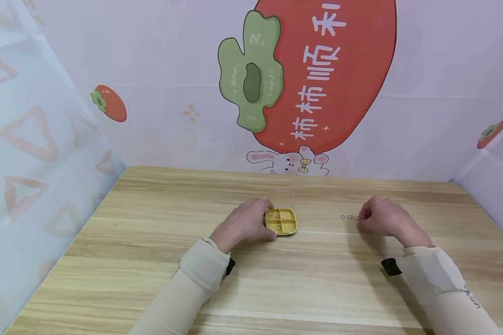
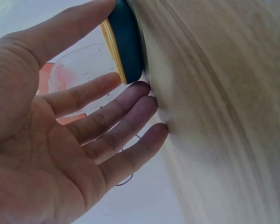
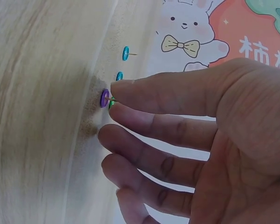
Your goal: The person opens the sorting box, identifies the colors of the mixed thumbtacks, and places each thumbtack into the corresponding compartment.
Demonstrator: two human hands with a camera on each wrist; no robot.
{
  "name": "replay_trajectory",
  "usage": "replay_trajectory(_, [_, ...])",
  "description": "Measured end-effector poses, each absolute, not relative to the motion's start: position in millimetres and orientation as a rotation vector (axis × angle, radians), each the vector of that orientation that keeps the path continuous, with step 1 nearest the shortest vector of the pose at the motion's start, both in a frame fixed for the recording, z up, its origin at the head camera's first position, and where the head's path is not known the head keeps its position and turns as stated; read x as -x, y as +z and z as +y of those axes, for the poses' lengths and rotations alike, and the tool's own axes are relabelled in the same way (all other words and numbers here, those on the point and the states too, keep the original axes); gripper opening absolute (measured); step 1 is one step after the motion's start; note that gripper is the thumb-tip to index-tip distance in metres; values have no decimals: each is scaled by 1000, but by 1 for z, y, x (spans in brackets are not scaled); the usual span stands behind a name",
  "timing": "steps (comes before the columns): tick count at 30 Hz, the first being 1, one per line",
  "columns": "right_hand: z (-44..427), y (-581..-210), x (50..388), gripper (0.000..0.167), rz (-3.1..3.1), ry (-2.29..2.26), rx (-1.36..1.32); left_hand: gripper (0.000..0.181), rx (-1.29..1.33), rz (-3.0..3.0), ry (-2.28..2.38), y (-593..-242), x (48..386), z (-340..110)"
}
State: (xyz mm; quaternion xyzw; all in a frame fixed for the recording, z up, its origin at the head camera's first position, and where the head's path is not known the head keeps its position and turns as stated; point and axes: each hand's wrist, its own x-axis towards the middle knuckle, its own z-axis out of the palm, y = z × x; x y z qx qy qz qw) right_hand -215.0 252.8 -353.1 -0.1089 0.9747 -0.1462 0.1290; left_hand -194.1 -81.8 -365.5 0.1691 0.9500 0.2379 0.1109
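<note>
Yellow box point(image 1: 288, 226): on the table point(image 1: 302, 288), clear lid point(image 2: 91, 65) open behind it.
Tacks point(image 1: 350, 217): row right of the box.
Purple tack point(image 3: 104, 98): pickup seems the step; next likely needs pinching clear of its point.
Left hand point(image 1: 250, 218): pinches the box's left end.
Right hand point(image 1: 383, 218): fingertips at the purple tack; grip cannot be told.

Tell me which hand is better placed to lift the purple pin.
Likely the right hand: its fingertips are right at the purple pin. The left hand holds the box, well off to the side.
</note>
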Motion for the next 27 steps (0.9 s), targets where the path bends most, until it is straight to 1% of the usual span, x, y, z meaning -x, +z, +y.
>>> replay_trajectory(7, [253,-355,216,7,2845,-425,286,67,-496,2791,703,-365,194,-82])
replay_trajectory(15, [254,-356,216,3,2848,-415,285,66,-491,2785,711,-365,194,-82])
replay_trajectory(27, [252,-356,216,6,2866,-384,273,67,-487,2787,716,-366,194,-82])
